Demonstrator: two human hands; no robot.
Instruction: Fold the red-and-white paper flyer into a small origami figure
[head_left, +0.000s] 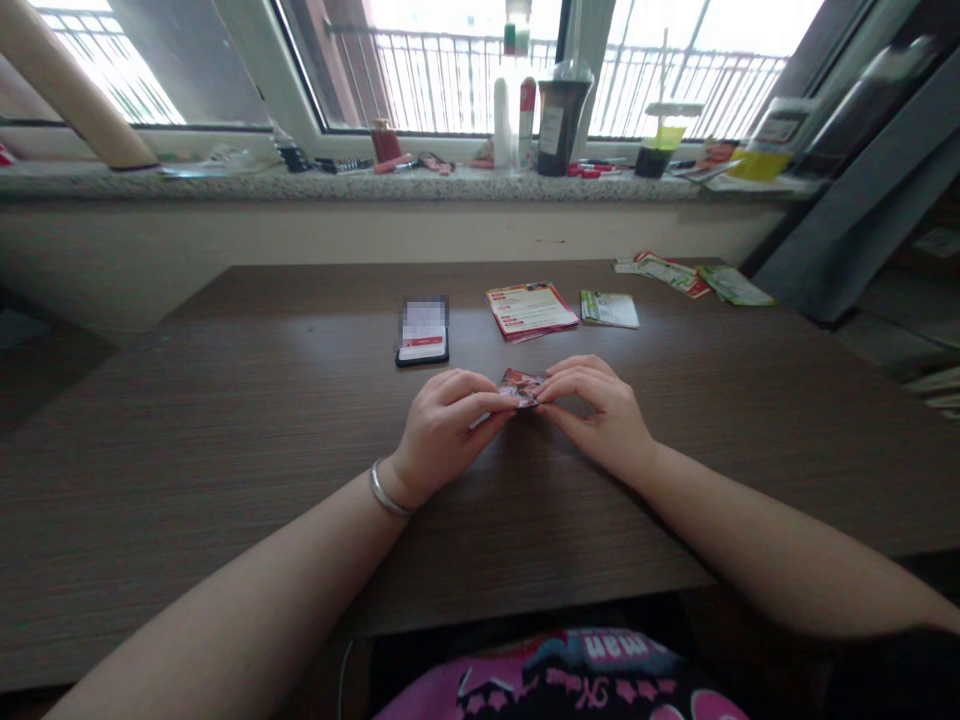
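Between my two hands, just above the middle of the dark wooden table (247, 450), is a small piece of printed paper or card (519, 386) with a reddish, colourful picture. My left hand (450, 425), with a silver bangle (386, 490) at the wrist, pinches its left edge between thumb and fingers. My right hand (600, 410) pinches its right side the same way. Fingers cover both ends, so whether it is folded I cannot tell. Beyond my left hand lies a phone (424, 330) with a lit screen.
A stack of red-edged printed cards (532, 310) and a smaller stack of green and white cards (610, 309) lie beyond my hands. More leaflets (671, 275) are at the far right. Bottles, a dark cup (561, 120) and clutter line the granite windowsill (337, 186). A grey curtain (847, 210) hangs right.
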